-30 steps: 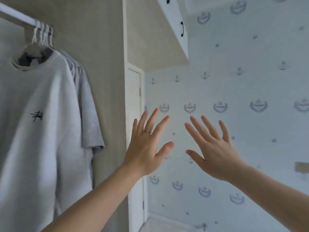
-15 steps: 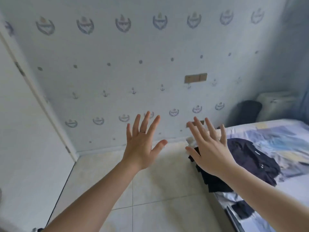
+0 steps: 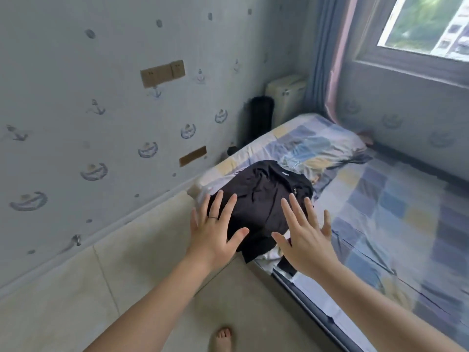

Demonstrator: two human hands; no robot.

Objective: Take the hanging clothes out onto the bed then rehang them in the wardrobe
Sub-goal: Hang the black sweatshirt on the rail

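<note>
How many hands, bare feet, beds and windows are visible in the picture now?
Hands: 2, the left hand and the right hand
bare foot: 1
bed: 1
window: 1
Total: 5

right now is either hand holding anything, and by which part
Nothing is held: left hand and right hand are open, fingers spread, near the black shirt.

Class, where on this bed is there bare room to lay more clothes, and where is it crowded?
Free: the checked sheet between the black clothes, the rumpled bedding and the window wall. Crowded: the near bed corner under those clothes, beyond the left hand and right hand.
</note>
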